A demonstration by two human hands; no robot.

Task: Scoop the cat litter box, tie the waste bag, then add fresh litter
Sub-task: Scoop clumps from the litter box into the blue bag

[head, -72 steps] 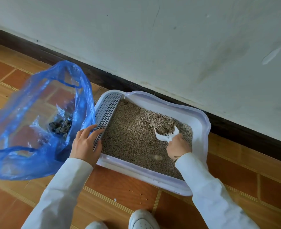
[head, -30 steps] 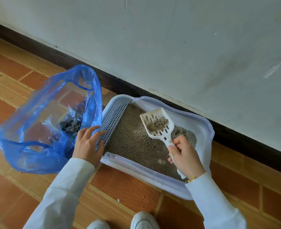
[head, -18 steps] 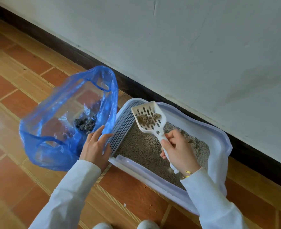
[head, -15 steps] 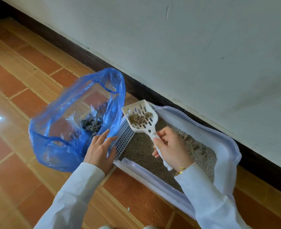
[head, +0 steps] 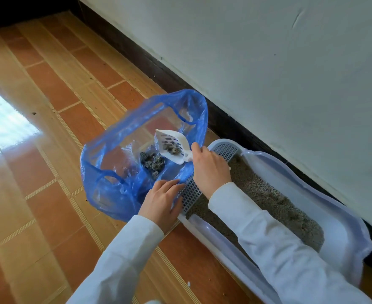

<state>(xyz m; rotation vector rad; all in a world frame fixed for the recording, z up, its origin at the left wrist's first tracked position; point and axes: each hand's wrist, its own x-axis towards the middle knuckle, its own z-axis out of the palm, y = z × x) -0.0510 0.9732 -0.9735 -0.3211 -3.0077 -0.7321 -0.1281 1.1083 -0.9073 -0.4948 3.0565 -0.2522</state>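
A pale lilac litter box with grey-brown litter stands on the floor along the wall. Left of it sits an open blue plastic bag with dark clumps at its bottom. My right hand grips the handle of a white slotted scoop, tilted inside the bag's mouth with a few clumps in it. My left hand holds the bag's near edge against the box's grated step, fingers fairly straight.
Orange and tan floor tiles stretch to the left, with a bright patch of light at the far left. A white wall with a dark skirting board runs right behind the box and bag.
My right hand lifted the scoop with clumps out of the litter and carried it left into the bag's mouth. The view swung left. My left hand stayed at the bag's edge.
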